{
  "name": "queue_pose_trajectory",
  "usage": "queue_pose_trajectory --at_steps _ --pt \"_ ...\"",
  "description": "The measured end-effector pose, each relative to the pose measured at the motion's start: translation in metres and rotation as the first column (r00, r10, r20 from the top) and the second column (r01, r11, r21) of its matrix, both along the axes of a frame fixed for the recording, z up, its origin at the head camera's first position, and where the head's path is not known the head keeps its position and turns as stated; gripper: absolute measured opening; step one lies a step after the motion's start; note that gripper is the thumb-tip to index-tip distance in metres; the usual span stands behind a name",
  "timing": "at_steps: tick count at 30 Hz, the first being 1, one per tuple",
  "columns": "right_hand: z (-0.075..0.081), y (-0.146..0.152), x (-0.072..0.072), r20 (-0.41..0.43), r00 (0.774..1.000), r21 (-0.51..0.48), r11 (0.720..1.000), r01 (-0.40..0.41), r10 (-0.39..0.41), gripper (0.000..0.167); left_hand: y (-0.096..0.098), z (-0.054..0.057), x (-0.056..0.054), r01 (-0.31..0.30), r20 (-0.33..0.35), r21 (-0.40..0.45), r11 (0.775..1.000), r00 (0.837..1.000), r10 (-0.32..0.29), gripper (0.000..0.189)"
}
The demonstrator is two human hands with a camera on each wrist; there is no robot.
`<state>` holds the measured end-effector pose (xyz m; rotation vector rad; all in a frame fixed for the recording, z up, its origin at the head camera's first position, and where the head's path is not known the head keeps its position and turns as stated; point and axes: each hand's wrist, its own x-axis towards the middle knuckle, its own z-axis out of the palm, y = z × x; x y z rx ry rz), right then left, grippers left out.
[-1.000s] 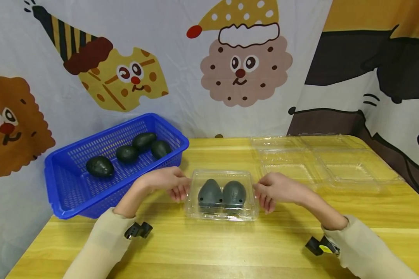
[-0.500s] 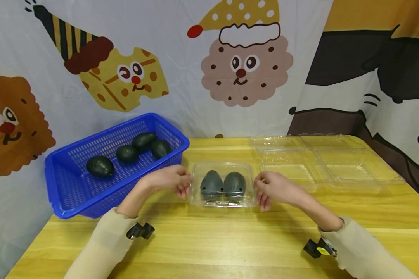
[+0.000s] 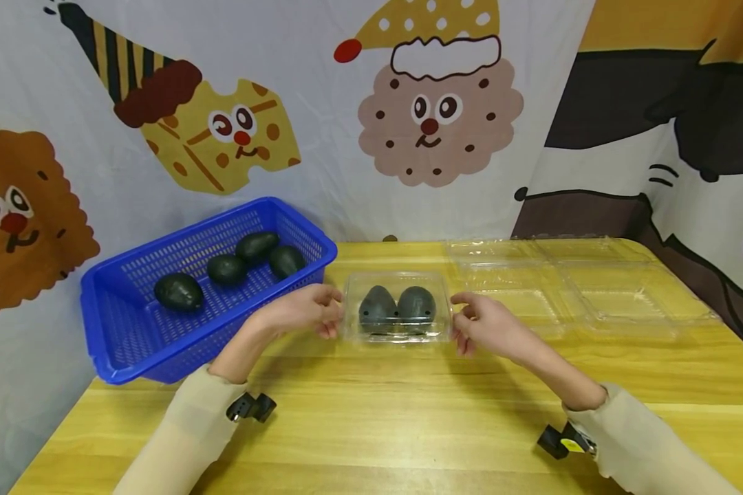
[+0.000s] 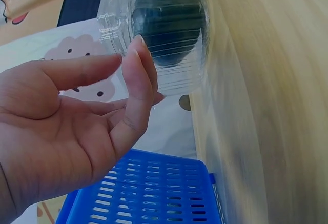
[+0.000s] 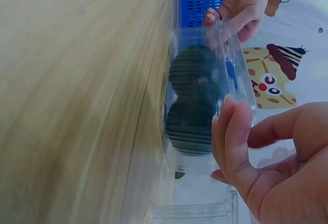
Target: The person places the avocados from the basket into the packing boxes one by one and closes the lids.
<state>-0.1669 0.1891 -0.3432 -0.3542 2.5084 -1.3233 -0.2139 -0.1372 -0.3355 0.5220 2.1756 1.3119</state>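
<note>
A clear plastic clamshell box lies closed on the wooden table, with two dark green avocados side by side inside. At its left end my left hand pinches the rim between thumb and curled fingers. My right hand holds the opposite end in the same way. In the left wrist view the fingertips meet the ridged end wall, with one avocado behind it. The right wrist view shows the box blurred, its far end by the left hand.
To the left stands a blue slotted basket with several loose avocados. Several clear plastic containers lie at the back right of the table. A cartoon-printed curtain hangs right behind the table.
Both hands have moved the box away from me across the table, toward the curtain. The basket and the containers at the right have stayed where they were.
</note>
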Motion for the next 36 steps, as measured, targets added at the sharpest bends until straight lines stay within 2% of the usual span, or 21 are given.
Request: queue_pose_trajectory --at_steps 5,12,15,17,22,26,31,36 --pt "-0.001 0.0 -0.001 -0.01 1.0 -0.002 1.0 0.011 -0.011 0.051 -0.001 0.0 -0.001 -0.01 0.027 0.008 1.0 1.0 0.01 0.057" --pt "0.0 0.001 0.0 0.016 1.0 -0.015 1.0 -0.015 0.016 0.056 -0.002 0.0 -0.003 0.02 0.063 -0.005 1.0 0.998 -0.02 0.073" --pt "0.001 0.002 0.001 0.044 0.998 -0.037 0.998 -0.045 0.046 0.051 -0.002 0.0 -0.002 0.035 0.067 -0.014 0.999 0.997 -0.034 0.067" --pt "0.001 0.003 0.001 0.065 0.996 -0.046 0.997 -0.055 0.058 0.045 -0.002 -0.001 -0.001 0.044 0.089 -0.022 0.999 0.995 -0.042 0.055" --pt "-0.004 0.002 0.001 0.121 0.993 -0.048 0.999 -0.014 0.02 0.034 -0.001 -0.004 0.0 0.07 0.144 -0.045 0.997 0.988 -0.063 0.031" --pt "-0.008 -0.001 0.002 0.159 0.987 -0.064 0.998 0.027 -0.016 0.032 0.0 -0.006 0.0 0.06 0.165 -0.044 0.997 0.985 -0.052 0.032" --pt "-0.011 -0.004 0.003 0.211 0.977 -0.138 0.99 0.038 -0.008 0.034 0.001 -0.008 -0.001 0.016 0.205 -0.022 1.0 0.979 -0.012 0.031" --pt "-0.015 -0.007 0.002 0.261 0.965 -0.222 0.973 0.057 0.003 0.036 0.0 -0.01 -0.003 0.003 0.238 0.005 1.0 0.971 -0.004 0.032"
